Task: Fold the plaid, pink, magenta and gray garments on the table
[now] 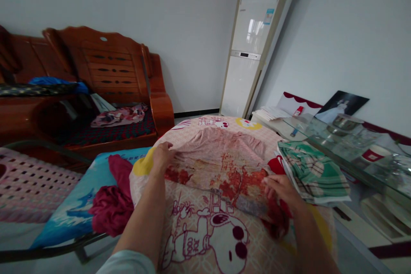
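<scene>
The largest thing in reach, the rounded, cartoon-printed tabletop (194, 201), is covered across its middle by a pink garment (208, 169), spread broadly but bunched at the near right. Just beside it, at the right, a folded green plaid cloth (313, 169) is set; at the left, a maroon cloth (111, 207) is heaped. The garment's left edge seems pinched by the left hand (162, 156), its right edge by the right hand's (281, 188) fingers. By uneven pulling it could be skewed; by a wide sweep rightward, the plaid cloth could be dislodged.
</scene>
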The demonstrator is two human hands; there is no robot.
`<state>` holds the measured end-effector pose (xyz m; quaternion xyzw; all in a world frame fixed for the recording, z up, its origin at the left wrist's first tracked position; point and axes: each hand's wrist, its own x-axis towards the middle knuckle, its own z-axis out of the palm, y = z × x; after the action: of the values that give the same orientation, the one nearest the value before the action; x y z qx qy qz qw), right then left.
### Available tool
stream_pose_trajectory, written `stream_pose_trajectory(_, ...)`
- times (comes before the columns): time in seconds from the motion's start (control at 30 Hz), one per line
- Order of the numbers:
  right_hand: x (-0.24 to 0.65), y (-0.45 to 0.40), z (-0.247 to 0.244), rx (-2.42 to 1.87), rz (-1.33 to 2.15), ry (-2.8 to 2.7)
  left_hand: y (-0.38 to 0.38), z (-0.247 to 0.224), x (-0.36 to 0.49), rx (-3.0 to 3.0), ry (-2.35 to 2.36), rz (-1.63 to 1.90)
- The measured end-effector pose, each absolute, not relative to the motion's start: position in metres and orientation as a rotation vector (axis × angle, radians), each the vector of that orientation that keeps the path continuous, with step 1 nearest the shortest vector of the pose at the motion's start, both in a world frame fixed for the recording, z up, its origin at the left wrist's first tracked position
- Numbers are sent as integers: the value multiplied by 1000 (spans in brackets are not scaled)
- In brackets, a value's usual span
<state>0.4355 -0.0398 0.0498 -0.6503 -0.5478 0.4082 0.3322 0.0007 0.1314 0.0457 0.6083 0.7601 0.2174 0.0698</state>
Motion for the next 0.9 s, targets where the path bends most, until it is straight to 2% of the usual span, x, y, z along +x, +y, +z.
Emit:
stream_pose_trajectory(0.13,446,11,40,-1804,553,-1363,154,51,30,1855,2166,811)
stream_pose_trajectory(0.23,454,45,38,-2098,105,-1483,172,50,54,1864,2151,711)
stream_pose_trajectory(0.3,457,62,35,-2265,-14,-1474,183,45,65,1860,2160,652)
stream_pose_trajectory(0.5,458,97,29,-2440,123,-1491,209,32,80,1763,2092,634)
stream_pose_trajectory(0.67,472,112,50,-2413,180,-1522,229,41,82,1568,1972,787)
stream_pose_trajectory(0.77,482,117,64,-2276,259,-1285,237,45,84,1382,1854,915)
stream_pose_trajectory(0.9,481,123,66,-1953,532,-937,240,42,91,1140,1636,1143)
